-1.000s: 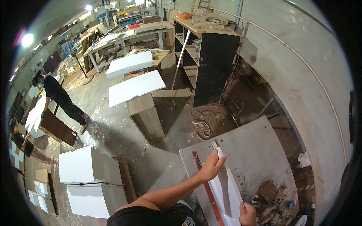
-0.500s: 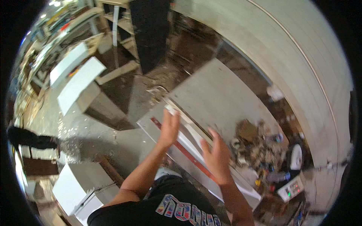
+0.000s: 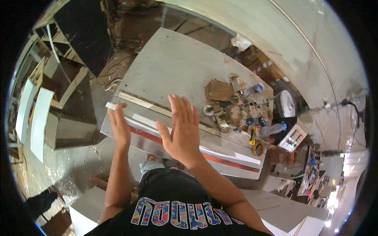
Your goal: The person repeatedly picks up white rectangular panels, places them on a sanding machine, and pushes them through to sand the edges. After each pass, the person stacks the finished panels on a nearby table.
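A long narrow white strip [image 3: 232, 153] runs along the near side of a grey-white board table. My left hand [image 3: 121, 128] is at its left end, fingers bent around the strip. My right hand [image 3: 183, 135] lies over the middle of the strip, fingers stretched and thumb apart; its palm hides part of the strip, and I cannot tell whether it presses on it. A reddish-brown band [image 3: 147, 137] runs along the near edge beside the strip. Beyond it, a thin pale wooden batten [image 3: 145, 103] lies roughly parallel on the table [image 3: 169, 59].
Right of my hands sit a brown cardboard piece [image 3: 219, 91], tape rolls, a yellow-handled tool [image 3: 252, 135] and a plastic bottle [image 3: 273, 129]. Past the table's right edge are a white reel [image 3: 287, 103] and a control box [image 3: 293, 137]. White panels [image 3: 41, 124] stand at the left.
My view has turned, so the table now sits more level ahead of me. My right hand has come nearer the left and lies flatter over the strip. My left hand stays at the strip's end.
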The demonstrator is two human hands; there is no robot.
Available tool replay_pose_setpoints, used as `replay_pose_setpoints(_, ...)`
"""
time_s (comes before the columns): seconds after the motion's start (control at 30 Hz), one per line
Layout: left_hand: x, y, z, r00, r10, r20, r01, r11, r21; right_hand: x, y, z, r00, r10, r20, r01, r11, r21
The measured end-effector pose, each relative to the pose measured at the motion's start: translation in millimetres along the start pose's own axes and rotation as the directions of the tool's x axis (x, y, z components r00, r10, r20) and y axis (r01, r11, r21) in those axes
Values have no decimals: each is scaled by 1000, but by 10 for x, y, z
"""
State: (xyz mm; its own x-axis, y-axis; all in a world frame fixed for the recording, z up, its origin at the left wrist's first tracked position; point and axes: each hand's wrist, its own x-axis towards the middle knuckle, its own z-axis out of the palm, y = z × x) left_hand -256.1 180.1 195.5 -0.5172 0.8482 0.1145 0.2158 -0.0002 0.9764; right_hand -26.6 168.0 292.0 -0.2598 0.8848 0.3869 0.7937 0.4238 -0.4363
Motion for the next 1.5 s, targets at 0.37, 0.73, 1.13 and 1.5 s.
replay_pose_setpoints(0.37, 113, -57, -186, 963, -181, 197, 209, 969, -132, -145, 74, -313, 977, 142, 161, -152, 987, 53)
replay_pose_setpoints(0.73, 205, -108, -239, 947, -174, 271, 202, 976, -81, -689, 699, -1041, 927, 354, 121, -309, 907, -286)
replay_pose_setpoints(1.13, 285, -766, -265, 951, 44, 308, 49, 956, -290, -2351, 2257, -1606, 605, 712, -357, -491, 686, 537)
replay_pose_setpoints(1.5, 466, -890, 40, 806, 320, 498, -335, 940, -61, -3051, 2701, -6, 345, 932, 107, -308, 4, 952)
